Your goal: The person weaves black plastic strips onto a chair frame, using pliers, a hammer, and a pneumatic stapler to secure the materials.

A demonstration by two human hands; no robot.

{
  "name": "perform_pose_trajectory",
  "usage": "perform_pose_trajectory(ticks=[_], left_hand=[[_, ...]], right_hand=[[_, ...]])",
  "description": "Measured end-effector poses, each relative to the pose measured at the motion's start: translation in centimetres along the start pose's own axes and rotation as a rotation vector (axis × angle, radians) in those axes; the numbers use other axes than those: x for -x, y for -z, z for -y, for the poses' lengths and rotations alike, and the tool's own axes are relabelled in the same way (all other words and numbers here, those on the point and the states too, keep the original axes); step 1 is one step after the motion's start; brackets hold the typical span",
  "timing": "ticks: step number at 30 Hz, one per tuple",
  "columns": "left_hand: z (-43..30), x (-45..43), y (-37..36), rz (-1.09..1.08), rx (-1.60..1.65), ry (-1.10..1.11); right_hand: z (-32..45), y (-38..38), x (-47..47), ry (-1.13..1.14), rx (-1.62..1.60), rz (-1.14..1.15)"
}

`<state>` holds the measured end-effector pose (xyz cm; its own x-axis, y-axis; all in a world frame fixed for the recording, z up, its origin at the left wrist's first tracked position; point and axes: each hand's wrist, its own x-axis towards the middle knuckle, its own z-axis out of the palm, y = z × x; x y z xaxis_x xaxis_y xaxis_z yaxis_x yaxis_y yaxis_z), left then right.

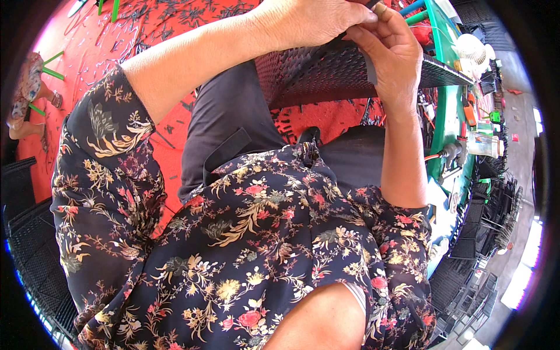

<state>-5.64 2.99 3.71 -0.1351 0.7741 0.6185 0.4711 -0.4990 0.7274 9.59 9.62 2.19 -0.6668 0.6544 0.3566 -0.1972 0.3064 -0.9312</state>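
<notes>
Both my hands meet at the top of the view, over a black woven wicker panel (pixel 332 72) that lies across in front of my knees. My left hand (pixel 317 22) reaches in from the left, its thumb and fingers pinched together on a dark strip, partly cut off by the picture's upper edge. My right hand (pixel 391 52) is close beside it, thumb and fingertips curled at the same dark strip. A flat grey-black strip (pixel 371 68) hangs beside the right palm. Where the strip meets the weave is hidden by the fingers.
Dark offcuts litter the red floor covering (pixel 162 127). At the right, a green table (pixel 442 105) holds a white fan (pixel 472 50), an orange tool (pixel 470 111), a power tool (pixel 453 153) and a clear plastic container (pixel 485 144). Another person's legs (pixel 33 100) show at far left.
</notes>
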Motion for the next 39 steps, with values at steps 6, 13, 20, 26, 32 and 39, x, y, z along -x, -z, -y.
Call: perform_pose_trajectory(ticks=[6, 13, 20, 26, 32, 39], left_hand=[[-1.4, 0.7, 0.6, 0.01, 0.077, 0.032], [2.7, 3.8, 0.0, -0.166, 0.023, -0.083], [3.6, 8.8, -1.7, -0.179, -0.057, 0.094], [4.2, 9.7, -4.2, -0.284, -0.027, 0.126], [4.7, 9.8, -6.1, -0.41, -0.016, 0.071], [2.5, 8.1, -6.7, -0.437, -0.107, -0.044]], right_hand=[[0.0, 0.4, -0.2, 0.014, -0.001, 0.009], [-1.6, 2.5, -0.1, 0.119, 0.165, 0.015], [-0.5, 2.6, 0.1, 0.135, 0.177, 0.093], [-0.5, 2.9, 0.8, 0.141, 0.227, 0.123], [1.0, 2.9, 1.0, 0.255, 0.627, 0.281], [3.0, 3.7, 0.5, 0.379, 0.76, 0.358]])
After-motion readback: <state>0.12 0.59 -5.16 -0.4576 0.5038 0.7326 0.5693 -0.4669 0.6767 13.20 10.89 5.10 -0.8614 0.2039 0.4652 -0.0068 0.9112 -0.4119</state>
